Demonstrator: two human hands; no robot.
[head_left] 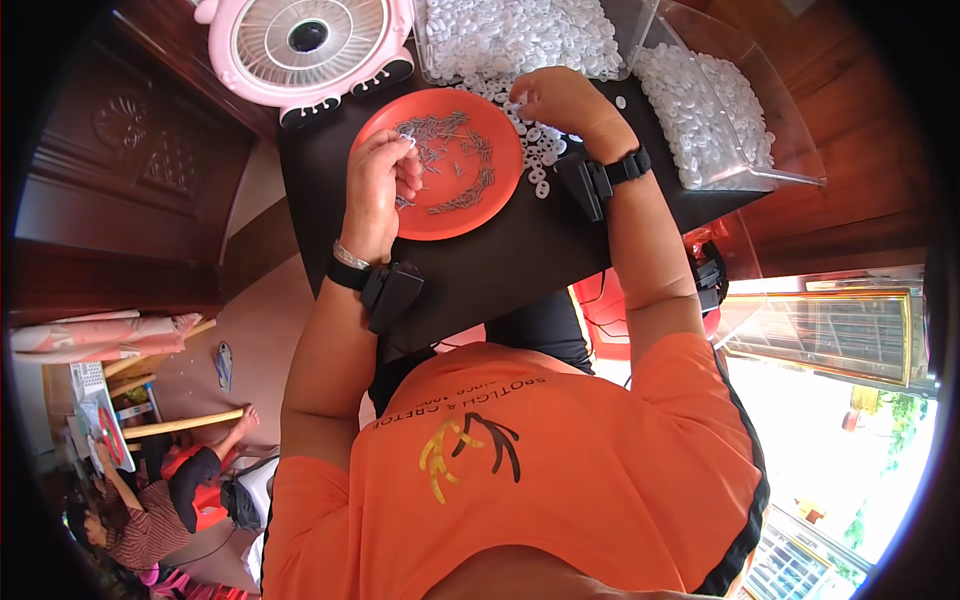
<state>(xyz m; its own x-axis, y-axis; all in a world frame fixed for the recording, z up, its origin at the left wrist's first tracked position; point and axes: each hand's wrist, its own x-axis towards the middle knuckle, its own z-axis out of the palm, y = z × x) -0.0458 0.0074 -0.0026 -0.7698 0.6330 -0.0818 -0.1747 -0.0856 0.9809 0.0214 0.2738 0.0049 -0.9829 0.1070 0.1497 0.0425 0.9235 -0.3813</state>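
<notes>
My left hand [378, 180] is over the left part of a round orange-red plate [505, 180], its fingers closed on a small white plastic piece [408, 141] that shows at the fingertips. Small grey screws or nails [465, 200] lie scattered in a ring on the plate. To the right, my right hand [568, 102] is above a spill of small white oval plastic pieces with holes [541, 150]. Its fingers curl in toward the thumb, and whatever they pinch is too small to make out. Black devices are strapped to both wrists.
A clear bin [640, 40] heaped with white pieces stands at the back of the black table [470, 275]. Another clear bin [785, 178] of them is at the right. A pink fan [225, 45] stands at the far left. Another person [165, 515] sits at the lower left.
</notes>
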